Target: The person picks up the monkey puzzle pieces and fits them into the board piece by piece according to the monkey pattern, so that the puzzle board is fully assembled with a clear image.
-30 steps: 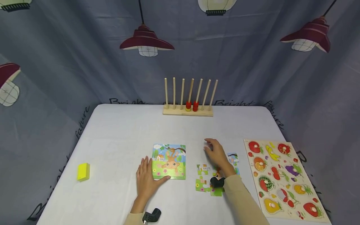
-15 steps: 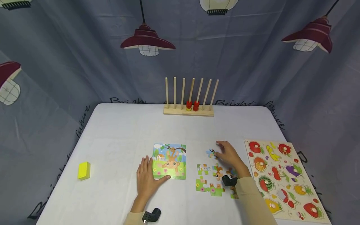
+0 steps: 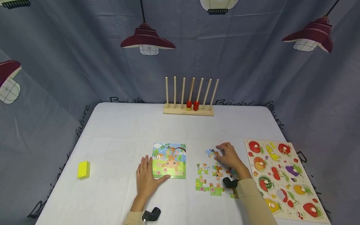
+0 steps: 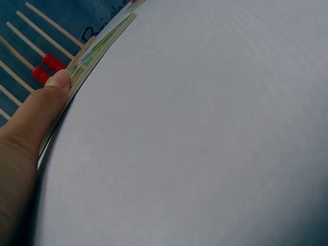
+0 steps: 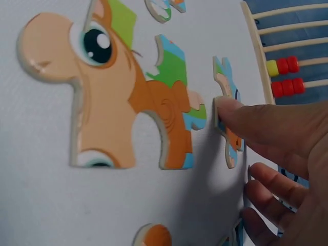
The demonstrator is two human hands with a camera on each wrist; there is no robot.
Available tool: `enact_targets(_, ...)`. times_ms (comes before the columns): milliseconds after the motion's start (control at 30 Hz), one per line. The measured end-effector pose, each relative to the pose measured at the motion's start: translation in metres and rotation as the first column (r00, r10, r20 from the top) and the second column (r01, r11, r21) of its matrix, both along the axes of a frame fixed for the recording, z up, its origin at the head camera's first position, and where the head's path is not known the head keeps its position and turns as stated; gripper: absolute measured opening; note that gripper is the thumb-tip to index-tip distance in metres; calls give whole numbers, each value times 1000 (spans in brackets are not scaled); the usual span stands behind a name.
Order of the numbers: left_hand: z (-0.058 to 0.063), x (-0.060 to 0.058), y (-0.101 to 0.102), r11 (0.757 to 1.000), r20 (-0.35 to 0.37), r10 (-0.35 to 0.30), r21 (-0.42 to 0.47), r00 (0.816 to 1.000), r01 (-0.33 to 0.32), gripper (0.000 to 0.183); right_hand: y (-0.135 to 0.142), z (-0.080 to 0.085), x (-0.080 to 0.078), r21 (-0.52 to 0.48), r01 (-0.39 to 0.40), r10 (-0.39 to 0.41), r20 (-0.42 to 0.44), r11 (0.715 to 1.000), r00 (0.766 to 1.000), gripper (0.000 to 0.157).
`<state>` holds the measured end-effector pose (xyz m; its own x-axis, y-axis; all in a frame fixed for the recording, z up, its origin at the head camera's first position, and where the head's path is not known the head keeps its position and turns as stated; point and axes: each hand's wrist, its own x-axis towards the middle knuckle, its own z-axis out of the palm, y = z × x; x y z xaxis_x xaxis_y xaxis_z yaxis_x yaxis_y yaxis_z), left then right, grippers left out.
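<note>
My left hand (image 3: 147, 176) lies at the lower left corner of a square monkey puzzle board (image 3: 169, 161). Its fingers are straight along the left side, and the thumb rests on the near edge, as the left wrist view also shows. My right hand (image 3: 231, 157) pinches a blue jigsaw piece (image 3: 211, 153) at the table surface. In the right wrist view the thumb (image 5: 230, 110) presses that piece's near edge; the index fingertip is hidden behind it. Several more jigsaw pieces (image 3: 216, 190) lie nearer me, including a monkey-face piece (image 5: 105, 92), some partly under the right wrist.
A fruit puzzle board (image 3: 284, 178) with knobs lies at the right. At the back stands a wooden peg rack (image 3: 188, 110) with red and yellow beads on two pegs. A yellow block (image 3: 83, 170) stands at the left on the white table (image 3: 121, 131).
My right hand has moved right from its place a second ago, and the blue jigsaw piece now shows beside its fingertips. The left hand stays at the monkey board.
</note>
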<state>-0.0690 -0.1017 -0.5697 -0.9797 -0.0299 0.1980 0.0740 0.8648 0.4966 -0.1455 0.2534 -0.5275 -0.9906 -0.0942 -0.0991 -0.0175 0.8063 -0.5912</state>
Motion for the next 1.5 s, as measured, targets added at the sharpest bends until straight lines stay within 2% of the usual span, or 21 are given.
enact_targets(233, 1, -1, -1, 1000, 0, 0, 14, 1000, 0, 110, -2, -1, 1, 21, -20, 21, -30, 1000, 999, 43)
enact_targets(400, -1, 0, -1, 1000, 1, 1, 9, 1000, -1, 111, -4, 1, 1, 18, 17, -17, -10, 1000, 1000, 35)
enact_targets(733, -4, 0, 0, 1000, -7, 4, 14, 1000, -4, 111, -6, 6, 1, 34, 37, -38, 46, 999, 998, 36)
enact_targets(933, -4, 1, 0, 1000, -1, 2, 8, 1000, -2, 111, -7, 8, 1, 32, 47, -49, 51, 998, 998, 35)
enact_targets(1267, -3, 1, 1, 1000, -10, 2, 12, 1000, -2, 111, -7, 4, 4, -74, 51, -49, 27, 996, 998, 34)
enact_targets(1500, -3, 0, 0, 1000, -14, 6, 13, 1000, -6, 111, -7, 2, 6, -217, 103, -94, 54, 971, 994, 23)
